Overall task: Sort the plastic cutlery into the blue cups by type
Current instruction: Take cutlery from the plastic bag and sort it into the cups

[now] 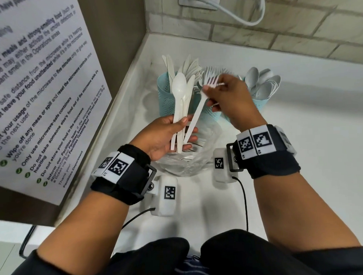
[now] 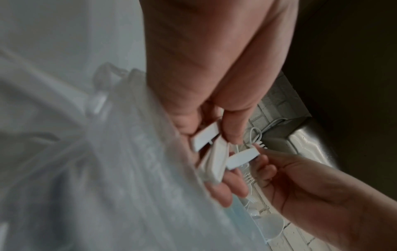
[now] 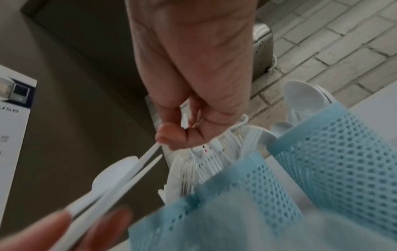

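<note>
Now left hand (image 1: pixel 166 135) grips white cutlery bundle (image 1: pixel 182 108) — right hand (image 1: pixel 230 96) pinches fork (image 1: pixel 200 103).

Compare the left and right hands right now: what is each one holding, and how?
The left hand grips a mixed bundle, a spoon among flat pieces, by the handles; the right hand pinches one fork near its head. The left is low over the clear plastic bag; the right is raised before the blue cups. Both hold white plastic cutlery.
</note>
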